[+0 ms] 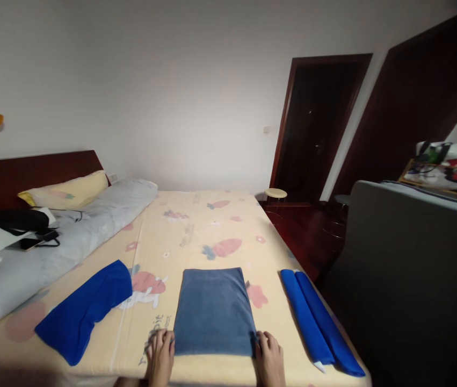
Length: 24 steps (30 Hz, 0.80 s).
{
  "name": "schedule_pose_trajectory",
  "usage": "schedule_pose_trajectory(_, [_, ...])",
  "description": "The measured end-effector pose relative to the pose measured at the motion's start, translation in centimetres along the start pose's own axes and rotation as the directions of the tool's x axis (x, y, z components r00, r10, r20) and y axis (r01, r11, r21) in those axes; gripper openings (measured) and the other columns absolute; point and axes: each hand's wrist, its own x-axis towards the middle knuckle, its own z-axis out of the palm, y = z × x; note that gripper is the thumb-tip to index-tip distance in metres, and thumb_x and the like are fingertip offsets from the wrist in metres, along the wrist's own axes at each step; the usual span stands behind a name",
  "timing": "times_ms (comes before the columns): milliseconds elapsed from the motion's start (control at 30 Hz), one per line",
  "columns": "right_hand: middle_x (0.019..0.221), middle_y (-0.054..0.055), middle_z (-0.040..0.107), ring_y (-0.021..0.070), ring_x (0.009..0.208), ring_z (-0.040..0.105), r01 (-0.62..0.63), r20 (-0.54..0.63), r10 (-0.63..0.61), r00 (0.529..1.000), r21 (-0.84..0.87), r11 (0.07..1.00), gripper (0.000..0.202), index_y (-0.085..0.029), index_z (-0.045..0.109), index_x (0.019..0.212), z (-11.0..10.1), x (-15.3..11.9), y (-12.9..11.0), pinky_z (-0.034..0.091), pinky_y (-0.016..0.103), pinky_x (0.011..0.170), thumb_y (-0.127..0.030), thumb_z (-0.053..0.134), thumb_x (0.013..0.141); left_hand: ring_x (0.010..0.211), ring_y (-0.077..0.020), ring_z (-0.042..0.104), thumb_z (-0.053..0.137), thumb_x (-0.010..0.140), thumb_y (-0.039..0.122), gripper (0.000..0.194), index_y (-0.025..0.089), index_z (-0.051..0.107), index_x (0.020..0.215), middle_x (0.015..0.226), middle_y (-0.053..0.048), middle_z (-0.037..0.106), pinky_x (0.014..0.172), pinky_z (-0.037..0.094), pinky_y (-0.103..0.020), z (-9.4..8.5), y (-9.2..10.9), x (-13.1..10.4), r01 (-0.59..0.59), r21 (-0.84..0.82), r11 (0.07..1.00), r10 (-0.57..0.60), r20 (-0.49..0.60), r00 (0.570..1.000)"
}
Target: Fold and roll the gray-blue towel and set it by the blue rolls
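A flat grey-blue cloth (214, 312), soft-looking and roughly rectangular, lies on the bed in front of me. My left hand (161, 349) is closed at its near left edge, fingers curled against the fabric. At the near right edge, my right hand (268, 352) pinches the cloth's side in the same way. Off to the left lies a bright blue cloth (87, 312), spread at a slant with a bent outline. To the right, two long narrow blue cloth pieces (320, 322) lie side by side close to the bed's edge, a small white tip showing at their near end.
The bed (188, 226) has a yellow sheet with carrot prints. A grey quilt (91, 231), a yellow pillow (71, 191) and a black bag (14, 219) lie along the headboard side. A dark grey panel (397, 279) stands right of the bed; a round stool (275, 193) stands beyond.
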Motion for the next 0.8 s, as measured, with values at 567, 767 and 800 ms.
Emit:
schedule_pose_trajectory(567, [0.096,0.003,0.068,0.0189,0.087,0.061,0.207,0.166,-0.218,0.962,0.080,0.975,0.023,-0.026,0.065,0.098,0.6,0.4,-9.1,0.045,0.033,0.079,-0.017,0.052,0.082,0.097,-0.0199,0.064,0.041,0.088,0.019,0.028,0.027,0.067,0.095,0.099,-0.003,0.070,0.087,0.051,-0.035,1.3,7.0,-1.5,-0.208,-0.191,0.959,0.241,0.168,0.956])
schedule_pose_trajectory(767, [0.121,0.006,0.068,0.0216,0.107,0.065,0.159,0.250,-0.207,0.946,0.202,0.967,0.040,-0.030,0.057,0.127,-2.5,-0.5,0.8,0.052,0.035,0.088,-0.033,0.050,0.088,0.099,-0.0201,0.068,0.054,0.086,0.031,0.023,0.031,0.067,0.106,0.105,-0.003,0.074,0.086,0.057,-0.031,-0.1,-3.1,-1.2,-0.384,-0.123,0.915,0.385,-0.014,0.923])
schedule_pose_trajectory(800, [0.127,0.006,0.065,0.0222,0.112,0.063,0.152,0.284,-0.211,0.935,0.216,0.964,0.046,-0.030,0.052,0.133,-2.7,-0.8,1.6,0.052,0.036,0.090,-0.032,0.050,0.087,0.102,-0.0199,0.068,0.055,0.085,0.029,0.028,0.032,0.066,0.110,0.109,-0.002,0.074,0.088,0.056,-0.030,-0.1,-4.0,-1.4,-0.416,-0.114,0.902,0.417,-0.015,0.909])
